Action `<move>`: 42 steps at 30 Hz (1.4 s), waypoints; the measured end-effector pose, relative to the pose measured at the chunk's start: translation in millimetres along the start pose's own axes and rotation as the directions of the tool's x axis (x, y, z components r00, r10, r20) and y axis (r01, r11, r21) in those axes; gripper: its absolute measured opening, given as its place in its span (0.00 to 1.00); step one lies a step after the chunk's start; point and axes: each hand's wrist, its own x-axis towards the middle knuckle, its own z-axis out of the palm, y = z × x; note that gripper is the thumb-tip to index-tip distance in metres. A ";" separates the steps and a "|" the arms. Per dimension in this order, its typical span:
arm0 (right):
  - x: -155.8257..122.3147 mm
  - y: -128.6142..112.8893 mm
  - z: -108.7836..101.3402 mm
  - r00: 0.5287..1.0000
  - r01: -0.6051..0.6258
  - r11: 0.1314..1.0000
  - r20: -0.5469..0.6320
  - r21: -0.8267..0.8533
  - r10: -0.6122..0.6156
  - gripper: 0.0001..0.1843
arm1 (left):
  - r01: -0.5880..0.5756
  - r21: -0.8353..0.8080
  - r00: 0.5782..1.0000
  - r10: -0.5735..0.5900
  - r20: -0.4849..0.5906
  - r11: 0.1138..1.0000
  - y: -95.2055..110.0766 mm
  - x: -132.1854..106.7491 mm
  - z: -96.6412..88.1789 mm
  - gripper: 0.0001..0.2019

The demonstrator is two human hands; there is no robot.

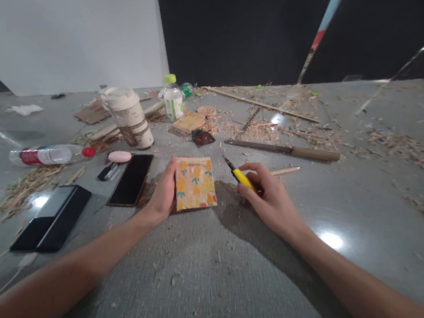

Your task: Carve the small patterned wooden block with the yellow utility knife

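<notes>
A small square block with an orange pineapple pattern [195, 183] lies on the grey floor in front of me. My left hand [163, 194] grips its left edge, thumb on top. My right hand [267, 196] is closed around a yellow utility knife [241, 177], its black tip pointing up and left, just right of the block. The blade is not touching the block.
A black phone [130, 179] lies left of the block, a second dark phone or tablet [52, 217] nearer me. A tilted cup [128, 117], two bottles [49, 154] [173, 97], a long wooden-handled knife [285, 149], wood pieces and shavings litter the far floor.
</notes>
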 end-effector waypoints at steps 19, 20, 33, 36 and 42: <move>0.0 -0.7 2.6 0.996 -0.084 0.973 0.050 0.214 0.075 0.15 | 0.015 -0.033 1.000 -0.015 0.007 0.999 -0.8 0.0 -0.5 0.36; 0.1 -0.2 2.7 0.996 -0.088 0.972 0.050 0.218 0.079 0.15 | 0.014 -0.030 1.000 -0.014 0.007 0.999 -1.0 0.2 -0.7 0.37; 0.0 1.7 3.4 0.996 -0.083 0.975 0.053 0.207 0.074 0.15 | 0.016 -0.013 1.000 -0.016 -0.002 1.000 -0.7 0.8 -0.1 0.38; 0.0 2.7 3.7 0.997 -0.074 0.977 0.045 0.199 0.066 0.16 | 0.017 -0.023 1.000 -0.017 0.009 1.000 -1.1 1.1 -0.5 0.39; -0.5 0.1 2.5 0.998 -0.057 0.995 0.031 0.086 0.055 0.15 | 0.014 -0.028 1.000 -0.014 0.012 1.000 0.6 0.4 1.2 0.39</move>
